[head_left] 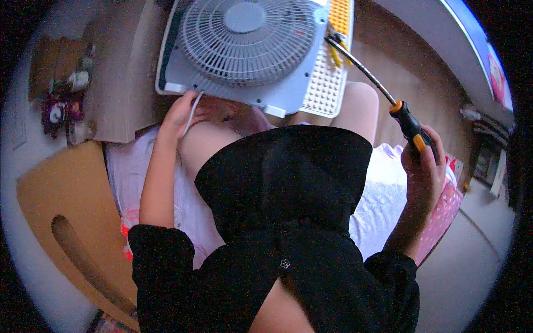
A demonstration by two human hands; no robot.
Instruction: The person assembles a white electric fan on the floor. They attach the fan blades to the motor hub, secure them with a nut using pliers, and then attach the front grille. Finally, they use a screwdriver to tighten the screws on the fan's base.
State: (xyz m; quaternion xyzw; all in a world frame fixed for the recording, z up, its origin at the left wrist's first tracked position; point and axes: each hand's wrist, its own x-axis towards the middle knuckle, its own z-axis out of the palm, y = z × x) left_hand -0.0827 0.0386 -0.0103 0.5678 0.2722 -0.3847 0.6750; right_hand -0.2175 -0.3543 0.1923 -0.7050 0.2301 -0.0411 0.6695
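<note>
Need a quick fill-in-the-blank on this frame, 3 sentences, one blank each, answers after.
1. The right hand grips a long ____ with a black and orange handle.
2. The left hand touches a thin white ____ at the lower edge of the fan.
3. The round grille of the fan is ____ in colour.

Missing words: screwdriver; cord; grey
</note>
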